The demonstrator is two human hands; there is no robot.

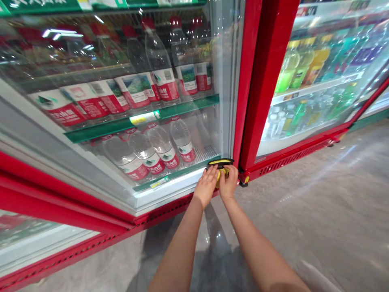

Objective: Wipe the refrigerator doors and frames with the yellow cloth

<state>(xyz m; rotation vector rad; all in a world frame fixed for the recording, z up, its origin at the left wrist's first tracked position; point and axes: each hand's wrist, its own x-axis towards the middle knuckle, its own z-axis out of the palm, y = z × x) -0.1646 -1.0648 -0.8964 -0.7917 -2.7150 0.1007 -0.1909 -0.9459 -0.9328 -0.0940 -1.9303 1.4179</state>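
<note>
Yellow-and-black plastic clip [220, 164] sits at the bottom corner of a red-framed glass cooler door [60, 192]; the left hand [206, 187] and right hand [228, 182] grip it, fingers [212, 172] closed narrowly around it.

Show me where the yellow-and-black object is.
In the head view, the yellow-and-black object sits at the glass door's lower right corner, beside the red post, under the fingers of the left hand and right hand.

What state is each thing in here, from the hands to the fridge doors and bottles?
left hand, fingers on the yellow-and-black clip
right hand, pressed against the same clip
glass cooler door, apparently shut
water bottles, standing on the lower shelf
red door frame, upright, unobstructed
</note>
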